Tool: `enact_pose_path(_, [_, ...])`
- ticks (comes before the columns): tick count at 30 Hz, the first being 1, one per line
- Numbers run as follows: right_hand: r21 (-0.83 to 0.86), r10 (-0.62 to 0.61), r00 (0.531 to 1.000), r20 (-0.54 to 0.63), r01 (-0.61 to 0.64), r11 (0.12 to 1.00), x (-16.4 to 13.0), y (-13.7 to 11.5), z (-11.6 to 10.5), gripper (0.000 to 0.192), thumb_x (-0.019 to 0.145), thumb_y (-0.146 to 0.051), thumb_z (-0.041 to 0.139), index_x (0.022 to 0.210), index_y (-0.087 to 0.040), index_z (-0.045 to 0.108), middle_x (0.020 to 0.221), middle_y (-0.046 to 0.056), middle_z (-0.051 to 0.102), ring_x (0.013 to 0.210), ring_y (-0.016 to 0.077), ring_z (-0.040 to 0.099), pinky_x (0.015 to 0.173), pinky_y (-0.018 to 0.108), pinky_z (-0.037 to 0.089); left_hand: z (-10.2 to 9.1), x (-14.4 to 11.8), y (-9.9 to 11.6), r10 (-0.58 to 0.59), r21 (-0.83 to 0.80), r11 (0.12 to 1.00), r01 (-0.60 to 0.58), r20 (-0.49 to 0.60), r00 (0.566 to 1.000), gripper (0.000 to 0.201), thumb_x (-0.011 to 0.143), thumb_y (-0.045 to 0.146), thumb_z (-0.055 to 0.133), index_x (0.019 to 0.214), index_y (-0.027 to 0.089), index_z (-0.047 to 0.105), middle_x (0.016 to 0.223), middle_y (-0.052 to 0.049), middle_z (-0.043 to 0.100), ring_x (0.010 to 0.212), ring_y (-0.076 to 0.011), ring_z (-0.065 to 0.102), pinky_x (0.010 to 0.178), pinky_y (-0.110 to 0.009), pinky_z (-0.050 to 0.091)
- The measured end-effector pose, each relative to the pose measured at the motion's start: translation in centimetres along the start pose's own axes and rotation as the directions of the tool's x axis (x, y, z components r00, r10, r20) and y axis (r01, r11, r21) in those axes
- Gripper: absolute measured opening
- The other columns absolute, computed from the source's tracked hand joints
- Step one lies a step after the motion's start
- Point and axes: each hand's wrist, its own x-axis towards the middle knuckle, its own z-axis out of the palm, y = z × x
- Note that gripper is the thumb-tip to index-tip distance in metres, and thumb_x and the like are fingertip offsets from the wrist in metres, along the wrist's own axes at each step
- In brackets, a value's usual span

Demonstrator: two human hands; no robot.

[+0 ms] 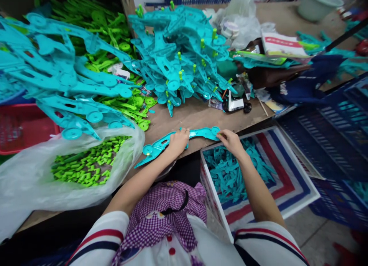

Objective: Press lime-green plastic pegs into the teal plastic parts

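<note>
both hands pinch the teal arm piece — left hand [178,141] mid, right hand [230,139] at its end; piece [198,134] overhangs table [198,114] edge — could slip into the bin [287,174].

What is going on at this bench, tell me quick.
A person sits at a wooden bench with both hands on one long teal plastic part lying at its front edge. The left hand presses its middle; the right hand pinches the end near a round boss. Behind lie heaps of teal parts with green pegs. A bag of green pegs sits left, a striped box of small teal pieces right.
</note>
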Motion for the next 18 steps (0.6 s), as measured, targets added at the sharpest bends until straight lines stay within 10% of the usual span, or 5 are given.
enact_pose_path(8, [-0.025, -0.005, 0.984, -0.176, 0.000, 1.000, -2.4, 0.0, 0.4, 0.035, 0.095, -0.047, 0.051, 0.111, -0.021, 0.070, 0.097, 0.010, 0.067, 0.091, 0.0240, 0.062, 0.085, 0.041, 0.050, -0.8, 0.0, 0.2, 0.009, -0.017, 1.000, -0.009, 0.025, 1.000, 0.040, 0.100, 0.017, 0.031, 0.130, 0.014, 0.056, 0.119, -0.019, 0.061, 0.100, -0.0287, 0.068, 0.074, -0.036, 0.053])
enact_pose_path(18, [-0.077, -0.073, 0.997, -0.022, 0.071, 0.995, -1.5, 1.2, -0.2, 0.044, 0.096, -0.050, 0.049, 0.127, -0.022, 0.064, 0.111, 0.012, 0.065, 0.106, 0.0266, 0.060, 0.091, 0.042, 0.049, -0.9, -0.2, 0.2, 0.016, -0.017, 1.000, -0.016, 0.017, 1.000, 0.037, 0.100, 0.018, 0.032, 0.128, 0.015, 0.057, 0.121, -0.018, 0.062, 0.101, -0.0287, 0.067, 0.077, -0.037, 0.053])
